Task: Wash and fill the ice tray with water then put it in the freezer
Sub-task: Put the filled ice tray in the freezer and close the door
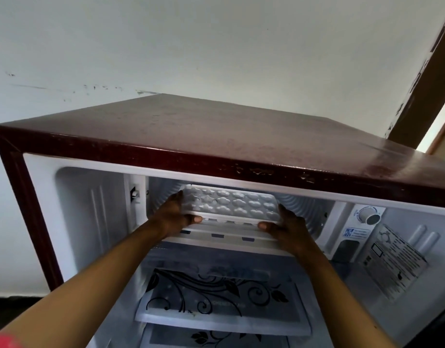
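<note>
A white ice tray [231, 204] with rows of rounded pockets is held level in the mouth of the freezer compartment [307, 209] at the top of an open maroon fridge [191, 136]. My left hand [175, 216] grips the tray's left end, thumb on its front edge. My right hand [285, 227] grips the right end the same way. The far part of the tray is inside the compartment. I cannot tell whether there is water in the pockets.
Below the freezer lie glass shelves [216, 295] with a black floral print. A round thermostat knob [369, 216] and printed labels [394, 259] sit on the inner right wall. A pale wall rises behind the fridge, and a brown door frame [427, 71] stands at the right.
</note>
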